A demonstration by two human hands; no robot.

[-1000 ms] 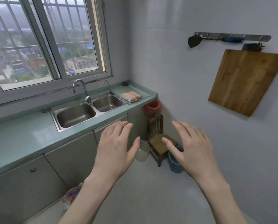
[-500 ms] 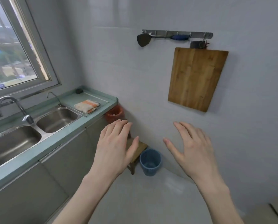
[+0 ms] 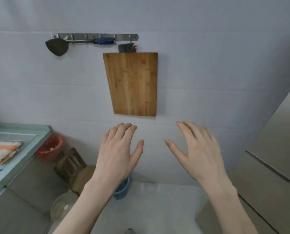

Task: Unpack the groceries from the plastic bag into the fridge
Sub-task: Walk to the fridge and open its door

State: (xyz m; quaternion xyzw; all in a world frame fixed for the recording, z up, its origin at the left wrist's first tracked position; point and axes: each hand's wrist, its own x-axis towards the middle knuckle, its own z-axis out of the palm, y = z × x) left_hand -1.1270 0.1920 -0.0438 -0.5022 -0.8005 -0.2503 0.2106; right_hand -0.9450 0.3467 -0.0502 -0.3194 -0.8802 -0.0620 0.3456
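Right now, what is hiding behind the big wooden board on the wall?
Above the wooden board, a grey metal piece pokes out, hanging from the hook rail. It looks like a blade, but the board covers the rest, so I cannot say for sure.

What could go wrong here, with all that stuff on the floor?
Both the left hand and right hand are empty, and no grocery bag is in view. Stepping toward the fridge, a foot might catch the blue bucket or the small wooden chair that stand low by the wall.
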